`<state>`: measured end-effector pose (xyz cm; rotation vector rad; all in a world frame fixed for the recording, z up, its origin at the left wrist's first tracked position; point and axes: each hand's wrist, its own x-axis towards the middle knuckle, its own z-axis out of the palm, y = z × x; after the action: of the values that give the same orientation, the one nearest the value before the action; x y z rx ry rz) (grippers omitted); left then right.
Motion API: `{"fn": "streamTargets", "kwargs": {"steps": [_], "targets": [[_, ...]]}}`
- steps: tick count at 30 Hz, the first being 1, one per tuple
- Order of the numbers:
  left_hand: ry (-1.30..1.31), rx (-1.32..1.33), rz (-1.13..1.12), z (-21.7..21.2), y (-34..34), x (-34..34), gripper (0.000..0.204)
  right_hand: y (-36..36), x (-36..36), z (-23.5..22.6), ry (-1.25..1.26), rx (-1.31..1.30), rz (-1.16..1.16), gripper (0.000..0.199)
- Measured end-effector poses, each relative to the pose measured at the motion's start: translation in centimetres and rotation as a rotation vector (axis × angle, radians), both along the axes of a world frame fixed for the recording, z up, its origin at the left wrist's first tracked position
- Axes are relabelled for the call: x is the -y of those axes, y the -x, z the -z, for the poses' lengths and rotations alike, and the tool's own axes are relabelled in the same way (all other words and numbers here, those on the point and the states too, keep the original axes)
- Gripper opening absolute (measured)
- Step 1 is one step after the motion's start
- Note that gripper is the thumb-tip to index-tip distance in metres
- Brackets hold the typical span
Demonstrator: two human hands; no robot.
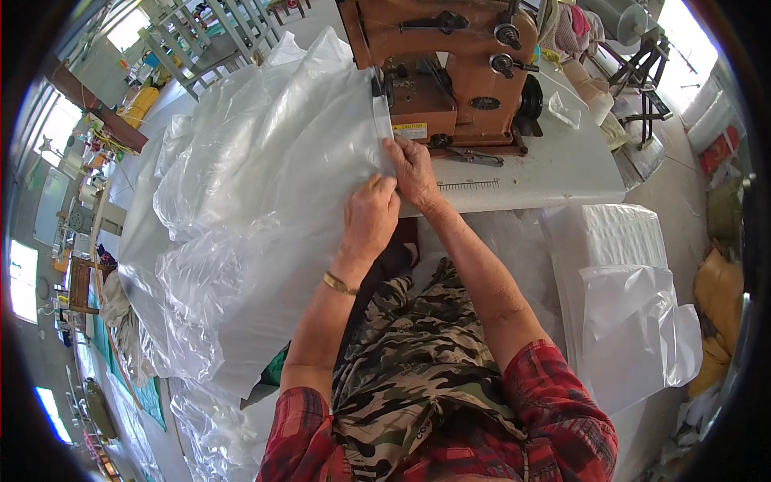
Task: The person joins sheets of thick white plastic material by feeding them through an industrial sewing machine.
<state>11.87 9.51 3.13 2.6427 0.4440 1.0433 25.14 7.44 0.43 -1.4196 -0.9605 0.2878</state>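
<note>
A large clear plastic bag [249, 185] lies bunched over the white sewing table [562, 165] and spills off its left side. My left hand [369, 217] pinches the bag's right edge near the table's front. My right hand [411, 167] grips the same edge just above it, close under the head of an orange-brown industrial sewing machine [450, 64]. The bag's edge runs up to the machine's needle area, where the contact is hidden by the plastic.
A stack of folded white bags [618, 241] with a loose plastic sheet [634, 329] sits at my right. More crumpled plastic [209, 426] lies at lower left. Green metal frames [217, 32] stand behind; rolls and sacks [719, 233] line the far right.
</note>
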Motion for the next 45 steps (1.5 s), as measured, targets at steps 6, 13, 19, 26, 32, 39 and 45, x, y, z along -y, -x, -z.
{"fn": "streamTargets", "kwargs": {"steps": [6,13,19,26,32,39,45], "targets": [[-0.022,0.116,-0.051,-1.0,-3.9,-2.8,0.005,-0.2,-0.5,0.4,-0.183,-0.269,-0.092,0.041],[0.154,-0.039,0.087,-4.4,-0.8,-2.6,0.024,-0.3,-0.4,0.6,-0.285,-0.396,-0.175,0.045],[-0.012,-0.120,-0.050,-7.3,8.0,-0.7,0.039,0.5,1.3,0.2,-0.186,-0.462,-0.409,0.053],[-0.292,-0.199,-0.289,-8.2,13.2,0.1,0.018,11.0,5.0,2.9,-0.057,-0.625,-0.641,0.055],[-0.528,-0.169,-0.212,-12.4,13.8,0.9,0.003,17.4,5.7,3.8,-0.061,-0.826,-0.555,0.024],[-0.142,-0.224,0.223,-11.7,12.8,3.6,0.006,17.0,13.7,-3.2,-0.328,-0.636,-0.550,0.016],[0.109,-0.190,0.147,-6.5,12.7,6.6,0.010,16.7,16.6,-1.1,-0.083,-0.754,-0.480,0.014]]}}
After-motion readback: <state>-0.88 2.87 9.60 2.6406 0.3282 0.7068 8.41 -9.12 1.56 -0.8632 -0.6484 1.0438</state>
